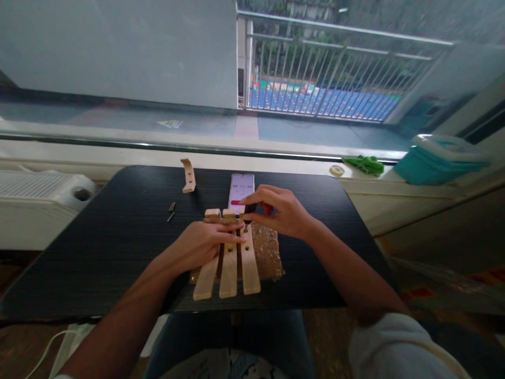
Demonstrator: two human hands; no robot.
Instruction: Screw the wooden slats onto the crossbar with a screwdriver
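Note:
Three pale wooden slats point(228, 276) with drilled holes and raised far ends lie side by side on bubble wrap point(270, 252). My left hand point(203, 242) rests across them, fingers stretched out and pressing on the wood around the right slat's holes. Between the thumb and fingers of my right hand point(282, 210) is a short dark screwdriver point(249, 209). Its tip points down into the upper hole of the right slat. My fingers hide part of the handle.
A curved wooden piece point(188, 176) stands at the back of the black table point(118, 237). Small metal screws point(171, 211) lie left of my hands. Behind the slats lies a phone point(242, 185) showing a timer. Tape point(336, 170), a green cloth point(365, 165) and a teal bin point(430, 163) sit on the sill.

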